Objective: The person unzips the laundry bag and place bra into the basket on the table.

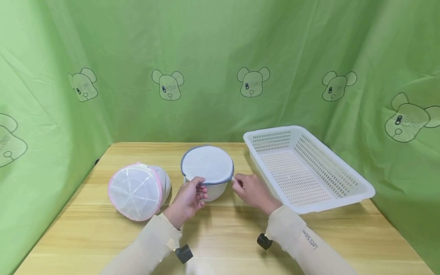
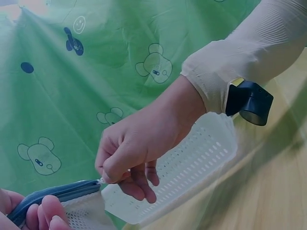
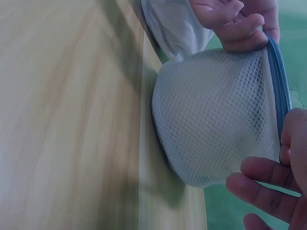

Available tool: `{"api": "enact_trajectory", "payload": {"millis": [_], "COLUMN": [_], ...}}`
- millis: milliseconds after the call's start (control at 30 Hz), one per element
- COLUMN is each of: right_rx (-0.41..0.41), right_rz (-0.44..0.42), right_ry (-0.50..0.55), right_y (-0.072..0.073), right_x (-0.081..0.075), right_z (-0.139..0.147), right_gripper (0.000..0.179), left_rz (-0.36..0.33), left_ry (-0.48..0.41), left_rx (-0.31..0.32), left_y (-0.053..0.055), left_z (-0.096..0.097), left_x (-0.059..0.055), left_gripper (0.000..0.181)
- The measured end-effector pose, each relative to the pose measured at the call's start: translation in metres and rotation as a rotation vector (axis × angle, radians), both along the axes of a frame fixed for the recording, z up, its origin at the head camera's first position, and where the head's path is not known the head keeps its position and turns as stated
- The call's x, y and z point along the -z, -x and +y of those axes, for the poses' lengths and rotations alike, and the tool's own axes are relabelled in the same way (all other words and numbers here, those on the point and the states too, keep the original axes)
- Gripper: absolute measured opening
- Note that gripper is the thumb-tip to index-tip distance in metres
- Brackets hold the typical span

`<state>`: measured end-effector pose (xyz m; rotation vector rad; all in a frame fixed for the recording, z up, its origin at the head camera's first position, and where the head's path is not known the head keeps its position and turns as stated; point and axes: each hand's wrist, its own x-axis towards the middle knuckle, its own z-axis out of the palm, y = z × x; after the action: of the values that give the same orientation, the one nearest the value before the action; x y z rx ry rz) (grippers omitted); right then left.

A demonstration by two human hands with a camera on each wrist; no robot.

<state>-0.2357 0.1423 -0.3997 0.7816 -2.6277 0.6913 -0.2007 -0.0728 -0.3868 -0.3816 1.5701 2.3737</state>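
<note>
A white mesh laundry bag [image 1: 207, 164] with a blue-grey zipper rim stands upright on the table in the head view, its round top lying over it. My left hand [image 1: 190, 196] pinches the rim at the front left, thumb on top. At the rim's right side my right hand [image 1: 252, 191] pinches a small pale end, seemingly the zipper pull, also visible between the fingertips in the left wrist view. The bag's mesh side [image 3: 216, 115] fills the middle of the right wrist view, with both hands at its blue edge.
Left of the bag lies a second mesh bag [image 1: 135, 193] with pink trim, its round end facing me. A white perforated plastic basket [image 1: 275, 191] stands on the right. The wooden table [image 1: 220, 244] meets green curtains [image 1: 213, 114] behind and at the sides.
</note>
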Motion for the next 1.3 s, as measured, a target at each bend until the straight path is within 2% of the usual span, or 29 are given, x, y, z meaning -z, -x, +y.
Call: {"api": "enact_trajectory", "payload": {"millis": [200, 600, 967, 1300], "right_rx": [0.03, 0.042, 0.037, 0.046], "right_rz": [-0.028, -0.016, -0.026, -0.014], "right_ry": [0.005, 0.012, 0.011, -0.01], "right_y": [0.002, 0.003, 0.0, 0.0], "right_x": [0.0, 0.001, -0.001, -0.001], "right_z": [0.002, 0.003, 0.006, 0.008], "right_gripper": [0.026, 0.026, 0.026, 0.027], "left_rz": [-0.005, -0.008, 0.002, -0.007], "left_ry": [-0.003, -0.005, -0.026, -0.01], "left_rx": [-0.008, -0.035, -0.033, -0.029], "left_y": [0.001, 0.0, 0.0, -0.001], "left_z": [-0.003, -0.009, -0.013, -0.016], "left_x": [-0.002, -0.002, -0.002, -0.002], "left_gripper": [0.018, 0.02, 0.019, 0.02]}}
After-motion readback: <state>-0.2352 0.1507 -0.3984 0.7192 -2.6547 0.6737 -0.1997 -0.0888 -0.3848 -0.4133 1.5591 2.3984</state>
